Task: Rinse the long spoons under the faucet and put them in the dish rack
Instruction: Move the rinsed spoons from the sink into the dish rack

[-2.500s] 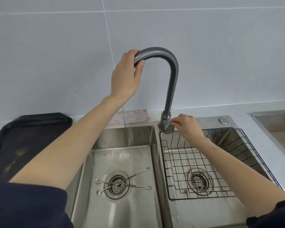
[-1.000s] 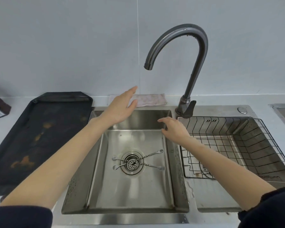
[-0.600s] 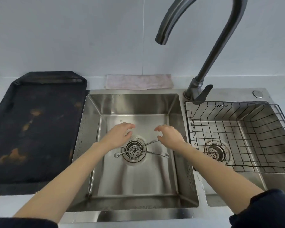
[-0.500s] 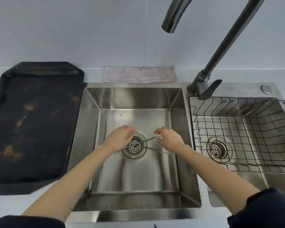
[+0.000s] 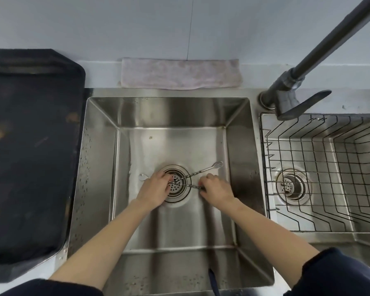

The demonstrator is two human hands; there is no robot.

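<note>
Two bare hands are seen low in the left sink basin (image 5: 239, 116), reached in from the near edge, with dark sleeves at the bottom corners. The left hand (image 5: 156, 189) is set over the near-left side of the drain strainer (image 5: 177, 184), its fingers (image 5: 166, 178) curled down onto the crossing handles; whether they are clamped cannot be told. The right hand (image 5: 216, 190) lies just right of the strainer, its fingers (image 5: 203, 184) pinched together on the lower spoon (image 5: 193, 186). Two long spoons are counted, thin, silver, with twisted stems, crossed over the strainer on the basin floor. The upper spoon (image 5: 203, 169) is angled toward the far right, ending in a small forked tip; a small bowl (image 5: 142, 177) shows left of the left hand. One wire dish rack (image 5: 320, 159) is seated in the right basin. Farther off, one dark faucet (image 5: 295, 77) stands between the basins, one pale cloth (image 5: 179, 74) lies along the far edge, and one black tray (image 5: 30, 146) rests on the table at left.
</note>
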